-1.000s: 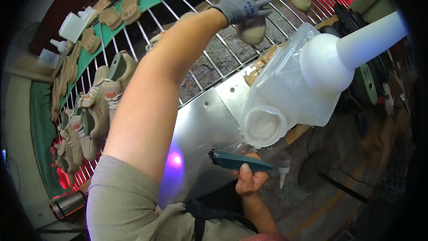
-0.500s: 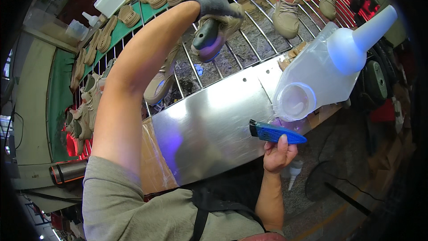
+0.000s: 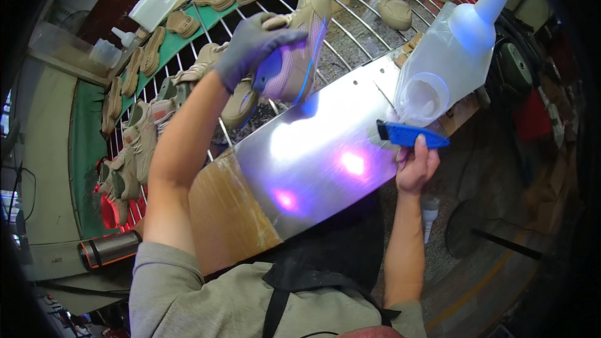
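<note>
Lifted off the wire rack [image 3: 350, 31] since the earlier frame, a tan shoe [image 3: 297, 47] hung above the steel counter [image 3: 325, 150], gloved left hand [image 3: 253, 44] fingers clamped around it; right hand [image 3: 416, 166] gripped a blue brush [image 3: 410, 134] beside the glue jug [image 3: 447, 62]. Brushing looked not yet begun.

Your gloved left hand [image 3: 250, 44] is gripping a tan shoe [image 3: 299, 44] above the metal sheet [image 3: 313, 163]; your right hand [image 3: 416, 166] is holding a blue brush [image 3: 412, 134] beside the translucent jug [image 3: 447, 62].
</note>
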The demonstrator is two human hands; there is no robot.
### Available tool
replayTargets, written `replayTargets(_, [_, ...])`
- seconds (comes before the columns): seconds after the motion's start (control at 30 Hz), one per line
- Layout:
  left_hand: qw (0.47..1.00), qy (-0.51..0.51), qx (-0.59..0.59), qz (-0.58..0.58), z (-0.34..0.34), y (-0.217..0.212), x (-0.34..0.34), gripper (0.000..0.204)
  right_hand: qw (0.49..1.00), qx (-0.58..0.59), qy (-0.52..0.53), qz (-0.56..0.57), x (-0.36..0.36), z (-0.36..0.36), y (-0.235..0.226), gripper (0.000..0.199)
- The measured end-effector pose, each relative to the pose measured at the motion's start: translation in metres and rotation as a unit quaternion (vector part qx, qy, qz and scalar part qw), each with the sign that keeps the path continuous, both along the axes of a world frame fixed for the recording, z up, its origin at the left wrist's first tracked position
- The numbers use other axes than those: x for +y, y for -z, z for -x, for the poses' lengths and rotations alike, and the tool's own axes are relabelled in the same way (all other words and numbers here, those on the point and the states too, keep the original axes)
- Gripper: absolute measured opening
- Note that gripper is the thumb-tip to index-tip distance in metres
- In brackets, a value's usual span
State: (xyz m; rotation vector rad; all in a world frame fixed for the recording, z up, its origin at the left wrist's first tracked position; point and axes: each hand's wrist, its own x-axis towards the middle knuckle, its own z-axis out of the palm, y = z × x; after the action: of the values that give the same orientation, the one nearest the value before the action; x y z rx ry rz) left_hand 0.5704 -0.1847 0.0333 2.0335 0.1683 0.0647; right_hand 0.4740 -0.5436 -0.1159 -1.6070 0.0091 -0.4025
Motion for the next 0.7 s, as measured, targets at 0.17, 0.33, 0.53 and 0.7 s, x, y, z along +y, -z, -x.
replayTargets(0.17, [0.956,-0.004,-0.006,0.293,0.135,-0.007,-0.004,0.043,0.966,0.078,-0.067,-0.237,0.008,0.000,-0.030,0.033])
replayTargets(0.33, [0.903,-0.008,0.013,0.429,0.215,0.010,-0.005,0.032,0.945,0.096,-0.080,-0.301,-0.011,-0.014,-0.024,0.029])
replayTargets(0.53, [0.830,-0.033,0.042,0.555,0.232,0.030,-0.006,0.033,0.929,0.096,-0.067,-0.351,-0.021,-0.011,-0.038,0.031])
replayTargets(0.7, [0.763,-0.015,-0.019,0.646,0.228,0.030,-0.008,0.034,0.931,0.099,-0.060,-0.347,-0.027,0.004,-0.053,0.031])
